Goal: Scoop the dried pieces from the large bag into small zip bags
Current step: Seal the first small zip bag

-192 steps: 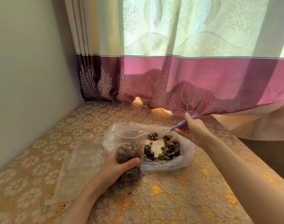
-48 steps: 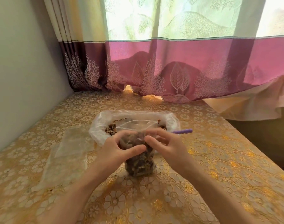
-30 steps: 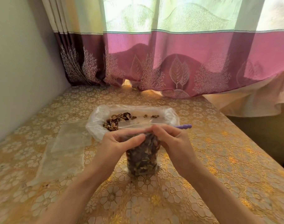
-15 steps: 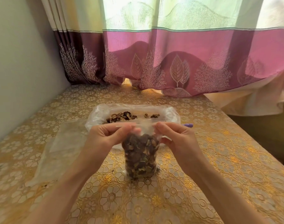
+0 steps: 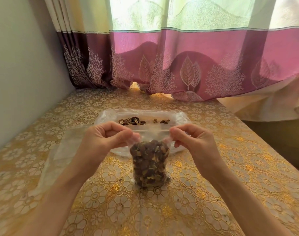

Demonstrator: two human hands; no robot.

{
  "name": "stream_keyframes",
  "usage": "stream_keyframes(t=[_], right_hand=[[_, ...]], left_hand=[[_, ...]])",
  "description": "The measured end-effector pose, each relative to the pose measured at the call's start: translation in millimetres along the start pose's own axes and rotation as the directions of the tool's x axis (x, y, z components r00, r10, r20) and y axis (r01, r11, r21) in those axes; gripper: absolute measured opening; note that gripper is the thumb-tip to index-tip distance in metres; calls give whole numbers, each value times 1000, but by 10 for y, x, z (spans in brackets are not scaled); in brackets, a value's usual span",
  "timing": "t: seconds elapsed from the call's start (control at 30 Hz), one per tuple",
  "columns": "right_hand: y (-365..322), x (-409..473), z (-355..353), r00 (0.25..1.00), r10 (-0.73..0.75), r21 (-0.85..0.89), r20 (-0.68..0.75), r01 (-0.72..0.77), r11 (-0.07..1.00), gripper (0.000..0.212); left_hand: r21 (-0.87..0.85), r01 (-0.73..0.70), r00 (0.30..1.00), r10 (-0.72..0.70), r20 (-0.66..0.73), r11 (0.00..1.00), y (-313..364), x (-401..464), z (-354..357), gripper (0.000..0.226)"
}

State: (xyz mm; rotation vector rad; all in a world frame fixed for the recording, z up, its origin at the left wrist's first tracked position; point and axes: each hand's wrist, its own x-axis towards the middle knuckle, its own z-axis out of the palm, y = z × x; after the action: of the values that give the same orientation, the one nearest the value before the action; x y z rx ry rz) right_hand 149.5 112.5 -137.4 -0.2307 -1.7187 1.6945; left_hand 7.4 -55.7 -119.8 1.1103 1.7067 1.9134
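Note:
A small clear zip bag (image 5: 149, 165), packed with dark dried pieces, stands upright on the gold patterned tablecloth (image 5: 204, 193). My left hand (image 5: 106, 140) pinches the left end of its zip strip and my right hand (image 5: 193, 142) pinches the right end, so the strip is stretched flat between them. Behind the hands lies the large clear bag (image 5: 182, 116), its mouth open, with a few dried pieces (image 5: 132, 120) left inside. The purple-handled scoop is hidden behind my right hand.
Empty clear zip bags (image 5: 60, 150) lie flat on the cloth to the left. A grey wall (image 5: 26, 74) borders the table on the left, and a pink and cream curtain (image 5: 179, 65) hangs along the back. The table's right edge drops off at the far right.
The scoop was laid down in the large bag and both hands took the small bag's top. In the last second my hands slid apart along the zip strip to its ends.

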Motion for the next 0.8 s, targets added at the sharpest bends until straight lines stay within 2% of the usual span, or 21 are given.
stream_keyframes(t=[0.27,0.4,0.5,0.8], right_hand=[[-14,-10,70,999,-32,-30,-31,31,999,15],[-27,-17,73,998,-58,-28,2,58,998,10],[-21,-7,54,996,-79,-95,34,82,992,10],[-37,-16,47,993,-85,-122,84,95,988,11]], left_hand=[[79,-67,998,66,12,995,15,-2,-20,13],[71,-94,996,93,18,993,34,-2,11,12],[93,-89,995,84,51,992,38,-4,28,14],[299,-198,980,191,52,933,46,-28,84,20]])
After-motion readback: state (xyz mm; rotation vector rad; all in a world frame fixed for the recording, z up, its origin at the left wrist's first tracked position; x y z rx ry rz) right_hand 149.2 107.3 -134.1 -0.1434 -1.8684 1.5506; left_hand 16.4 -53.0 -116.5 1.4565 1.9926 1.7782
